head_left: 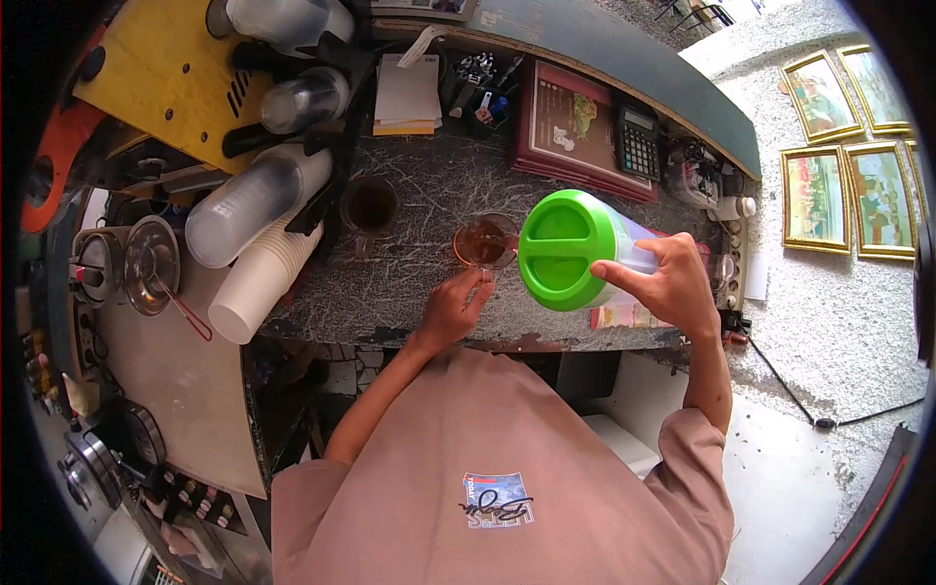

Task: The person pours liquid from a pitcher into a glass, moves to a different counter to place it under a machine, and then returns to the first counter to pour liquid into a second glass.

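My right hand grips a pitcher with a bright green lid and a translucent body. The pitcher is tipped to the left, its lid edge right beside the rim of a clear glass mug. Reddish-brown liquid is in this mug, which stands on the dark counter. My left hand is closed at the mug's handle, on the side near me. Farther left on the counter stands a second glass mug with a dark drink in it. The pitcher's handle is mostly hidden by my right hand.
Stacked paper cups and plastic cups jut out on the left. Behind lie dark red menus, a calculator and paper sheets. A metal strainer sits far left. A printed packet lies under the pitcher.
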`<state>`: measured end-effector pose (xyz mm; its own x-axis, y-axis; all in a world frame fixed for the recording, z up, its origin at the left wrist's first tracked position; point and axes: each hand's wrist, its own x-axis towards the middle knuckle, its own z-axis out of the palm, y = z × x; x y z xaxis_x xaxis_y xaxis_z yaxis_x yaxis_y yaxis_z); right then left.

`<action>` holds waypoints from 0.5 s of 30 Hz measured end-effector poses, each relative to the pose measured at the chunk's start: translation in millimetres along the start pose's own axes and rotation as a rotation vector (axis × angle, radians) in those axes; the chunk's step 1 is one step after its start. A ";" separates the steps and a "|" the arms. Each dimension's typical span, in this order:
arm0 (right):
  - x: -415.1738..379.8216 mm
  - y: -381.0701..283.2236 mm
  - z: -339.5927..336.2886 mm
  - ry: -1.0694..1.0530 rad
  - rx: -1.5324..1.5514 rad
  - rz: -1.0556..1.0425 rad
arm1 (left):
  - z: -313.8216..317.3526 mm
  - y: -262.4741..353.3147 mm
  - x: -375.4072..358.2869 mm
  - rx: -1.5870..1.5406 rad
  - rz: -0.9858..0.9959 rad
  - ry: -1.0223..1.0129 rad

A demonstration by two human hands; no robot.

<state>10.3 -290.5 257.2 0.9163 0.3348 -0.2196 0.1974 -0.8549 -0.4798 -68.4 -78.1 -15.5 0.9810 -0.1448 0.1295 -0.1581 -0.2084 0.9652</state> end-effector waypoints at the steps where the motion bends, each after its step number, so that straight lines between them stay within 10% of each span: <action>1: -0.2 -0.3 0.0 0.001 -0.002 0.003 | 0.0 -0.4 -0.2 -0.007 -0.003 -0.005; 15: 1.5 -3.2 -1.7 0.010 -0.008 -0.002 | 0.6 -3.2 0.1 -0.006 0.011 0.003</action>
<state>11.6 -287.9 259.8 0.9193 0.3327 -0.2101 0.2021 -0.8573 -0.4735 -67.9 -78.0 -18.7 0.9794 -0.1444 0.1412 -0.1687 -0.2012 0.9649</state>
